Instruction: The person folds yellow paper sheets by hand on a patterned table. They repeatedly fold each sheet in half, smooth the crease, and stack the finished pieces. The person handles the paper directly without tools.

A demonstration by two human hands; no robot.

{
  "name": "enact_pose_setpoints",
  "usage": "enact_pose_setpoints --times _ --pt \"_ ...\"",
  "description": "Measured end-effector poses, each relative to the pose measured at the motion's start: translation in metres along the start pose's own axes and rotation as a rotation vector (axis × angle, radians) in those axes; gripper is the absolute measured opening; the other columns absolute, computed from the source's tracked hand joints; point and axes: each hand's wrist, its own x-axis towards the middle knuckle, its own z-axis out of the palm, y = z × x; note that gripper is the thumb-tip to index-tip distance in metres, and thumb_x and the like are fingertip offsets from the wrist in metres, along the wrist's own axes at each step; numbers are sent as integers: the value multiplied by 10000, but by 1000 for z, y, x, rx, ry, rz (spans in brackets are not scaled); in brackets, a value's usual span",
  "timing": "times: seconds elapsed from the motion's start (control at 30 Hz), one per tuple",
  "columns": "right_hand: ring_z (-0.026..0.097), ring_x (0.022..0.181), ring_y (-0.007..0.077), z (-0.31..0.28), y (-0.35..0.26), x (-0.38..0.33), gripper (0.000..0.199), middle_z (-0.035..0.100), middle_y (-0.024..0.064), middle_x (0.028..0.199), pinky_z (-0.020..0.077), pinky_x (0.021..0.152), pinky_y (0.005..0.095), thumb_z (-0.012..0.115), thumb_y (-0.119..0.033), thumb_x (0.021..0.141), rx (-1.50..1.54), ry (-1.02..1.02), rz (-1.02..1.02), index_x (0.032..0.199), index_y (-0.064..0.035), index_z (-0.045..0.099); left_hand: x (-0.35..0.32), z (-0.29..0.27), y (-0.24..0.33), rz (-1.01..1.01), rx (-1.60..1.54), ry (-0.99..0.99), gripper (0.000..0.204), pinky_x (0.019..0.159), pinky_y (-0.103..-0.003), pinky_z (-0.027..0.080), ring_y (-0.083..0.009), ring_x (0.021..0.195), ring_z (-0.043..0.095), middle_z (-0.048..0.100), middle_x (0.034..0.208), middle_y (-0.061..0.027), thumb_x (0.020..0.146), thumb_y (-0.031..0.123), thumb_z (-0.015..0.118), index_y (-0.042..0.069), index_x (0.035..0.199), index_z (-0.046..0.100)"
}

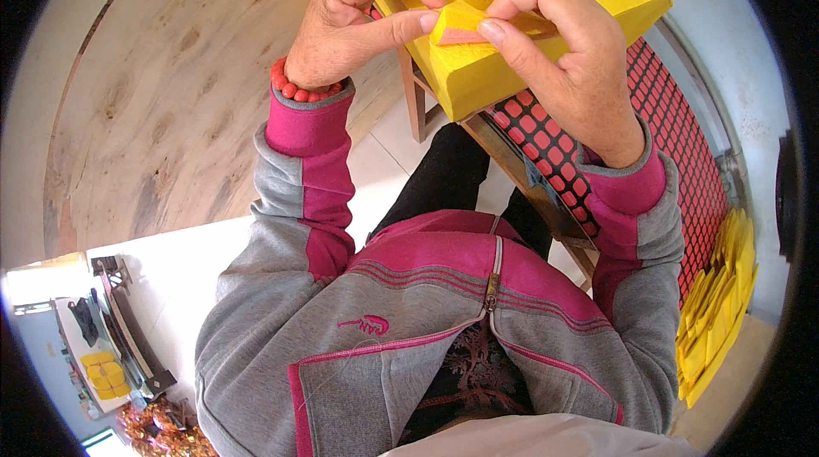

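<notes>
Between my two hands is a small piece of folded yellow paper (461, 18) with a pinkish patch on its front and a thin, see-through flap standing up behind. My left hand (363, 18), with red beads at its wrist, pinches the paper's left side between thumb and fingers. On the other side my right hand (567, 52) grips it the same way, thumb tip at the front edge. Just beneath and behind both hands sits a large block of stacked yellow paper (478, 82). Some fingertips are hidden behind the folded paper.
The yellow block rests on a surface with a red-and-black patterned cover (665, 107) over a wooden frame. More yellow sheets (717, 308) are bundled at the right, by a pale wall. A large plywood board (171, 107) fills the left. Shiny orange-gold material (162, 427) lies at lower left.
</notes>
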Motion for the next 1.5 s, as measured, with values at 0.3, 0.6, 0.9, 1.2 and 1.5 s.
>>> enact_pose_setpoints --times 0.3,0.6,0.9,1.2,1.5 --pt "669 940 228 -12 6 -10 223 670 189 1073 540 832 332 762 -98 827 377 221 97 988 8 649 8 36 11 77 -67 154 107 752 -216 477 -84 837 590 651 987 -42 932 -16 632 37 994 562" --pt "694 927 244 -24 -75 -151 136 698 141 988 539 836 299 708 -42 876 511 -418 442 983 17 647 21 18 -18 256 338 561 90 859 -317 555 -201 934 686 703 1028 -156 885 -45 677 -39 970 649" --pt "642 909 330 52 -22 -292 186 654 165 972 498 791 411 587 -171 962 -288 -132 898 1048 -11 628 10 9 -27 271 169 476 134 890 -316 551 -225 976 683 707 1050 -173 874 -78 674 -44 1001 648" --pt "617 1056 326 77 42 -306 260 656 167 1123 500 850 455 560 -194 979 -637 300 791 1157 -15 625 8 21 -14 152 117 399 213 843 -266 526 -136 965 643 676 1137 -152 887 -82 673 49 948 517" --pt "598 1072 341 84 53 -340 355 619 144 1151 508 829 458 591 -292 969 -914 49 745 1209 -29 594 10 36 3 164 187 326 99 784 -225 486 -117 904 628 679 1212 -129 939 -66 552 19 953 600"
